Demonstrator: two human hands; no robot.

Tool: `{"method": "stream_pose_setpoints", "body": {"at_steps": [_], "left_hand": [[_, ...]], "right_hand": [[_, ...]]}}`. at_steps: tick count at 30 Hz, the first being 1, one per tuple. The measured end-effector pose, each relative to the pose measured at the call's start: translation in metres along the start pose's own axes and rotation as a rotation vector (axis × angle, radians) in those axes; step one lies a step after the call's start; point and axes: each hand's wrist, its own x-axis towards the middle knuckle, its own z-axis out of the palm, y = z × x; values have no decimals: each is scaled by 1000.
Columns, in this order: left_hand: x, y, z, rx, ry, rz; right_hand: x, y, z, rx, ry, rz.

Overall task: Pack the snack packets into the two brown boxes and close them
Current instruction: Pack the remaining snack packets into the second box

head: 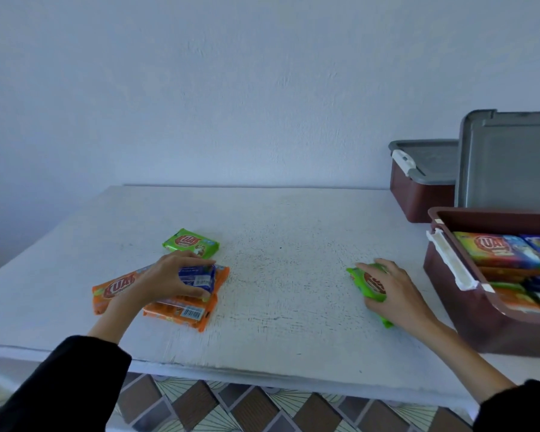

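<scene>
Soft, even daylight, cool bluish cast on the wall (262, 73) and the white table (293, 219). Shadows faint and short. Wall dims toward the left of the frame. Everything slightly soft, compression smear. Wide-angle bend curves the table's edges at lower left and lower right.

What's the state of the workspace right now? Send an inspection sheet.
Surface: white table, paint scuffed.
Job's things: near brown box open, holding packed packets, grey lid upright behind; far brown box lid on; loose green packet and orange packets on table.
Clutter: nothing seen.
Hands: left hand grips blue packet above the orange ones; right hand holds second green packet.
Cables: nothing seen.
Surroundings: pale wall, patterned floor tiles.
</scene>
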Motion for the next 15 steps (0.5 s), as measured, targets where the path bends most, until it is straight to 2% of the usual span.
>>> {"method": "stream_pose_setpoints", "body": {"at_steps": [6,11,15], "left_hand": [[2,-19,-20,-81,-193,-57],[9,-20,-18,30,-148,-11],[10,10,-29,18,-133,65]], "right_hand": [[7,-1,-3,-108,-79,151],[13,-10,-11,-84,-75,125],[10,-30,-31,0,-43,57]]}}
